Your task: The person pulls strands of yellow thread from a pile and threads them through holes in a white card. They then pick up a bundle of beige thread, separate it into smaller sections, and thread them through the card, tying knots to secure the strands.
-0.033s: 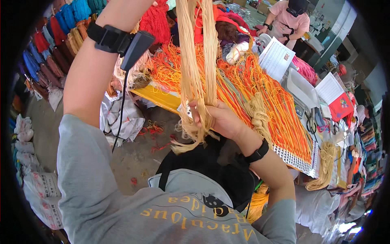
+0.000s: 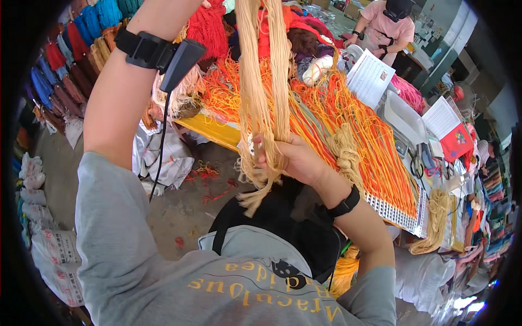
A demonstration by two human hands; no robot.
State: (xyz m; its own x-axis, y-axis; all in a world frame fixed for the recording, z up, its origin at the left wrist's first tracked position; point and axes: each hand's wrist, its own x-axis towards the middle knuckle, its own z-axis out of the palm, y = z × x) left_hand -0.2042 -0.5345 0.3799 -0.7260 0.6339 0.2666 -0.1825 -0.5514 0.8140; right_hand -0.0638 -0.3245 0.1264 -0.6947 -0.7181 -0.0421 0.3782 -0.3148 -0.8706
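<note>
One beige yarn hank (image 2: 254, 92), held in the right hand (image 2: 299, 160), may tangle if grip slackens; left hand's grip unseen.

left arm (image 2: 122, 103) raised high, right arm (image 2: 367, 233) bent, right 1 of 2 hands (image 2: 299, 158) visible, fingers (image 2: 261, 156) curled

Two lengths of tan yarn (image 2: 280, 81) hang from twelve o'clock to one right hand (image 2: 298, 157) at the dial's centre; two black bands (image 2: 346, 201) circle the wearer's arms (image 2: 118, 106) at ten and four. Two tan hanks (image 2: 433, 223) show at three and four o'clock, with one white tray (image 2: 405, 118) at two and one co-worker (image 2: 389, 27) at half past one.
</note>
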